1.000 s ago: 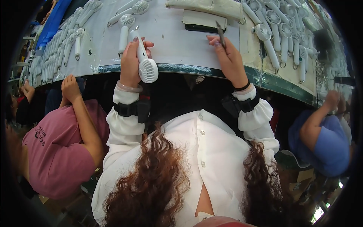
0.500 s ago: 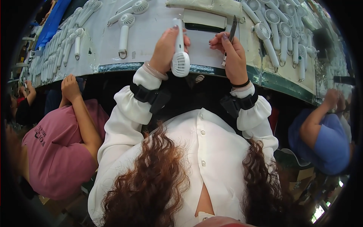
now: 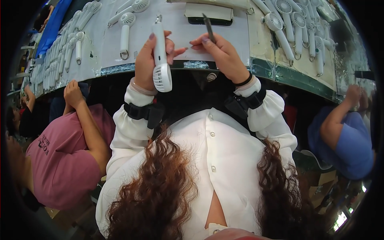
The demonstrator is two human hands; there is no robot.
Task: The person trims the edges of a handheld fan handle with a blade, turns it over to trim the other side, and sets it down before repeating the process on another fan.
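Worktop [image 3: 102,40], pale, with a dark green front edge [image 3: 262,68], curving across the top of my head view; rows of white fans [image 3: 60,60] at its left, a heap of white fans [image 3: 298,24] at its right. Item one: white handheld fan [image 3: 160,46], held up at the front edge, a little left of centre in my feed. Long axis nearly straight out from the wearer: metal loop [image 3: 159,19] at the far end, round grille [image 3: 162,78] toward the body. Left hand [image 3: 145,60], nearer to it: grip wrapped about the handle, thumb on the left side, fingers on the right, one fingertip extended toward the other hand. Item two: slim dark tool [image 3: 209,28], point outward and slightly left. Right hand [image 3: 228,56]: grip pinching the tool, whose lower end I cannot see. Governing relation, as I log it: the fan lies to the left of the right hand, with a narrow gap between the two hands' fingertips; tool and fan are roughly parallel, apart, not touching. Item three: single white fan [image 3: 125,36] on the worktop, left of the held one, its loop toward the wearer, opposite in direction.
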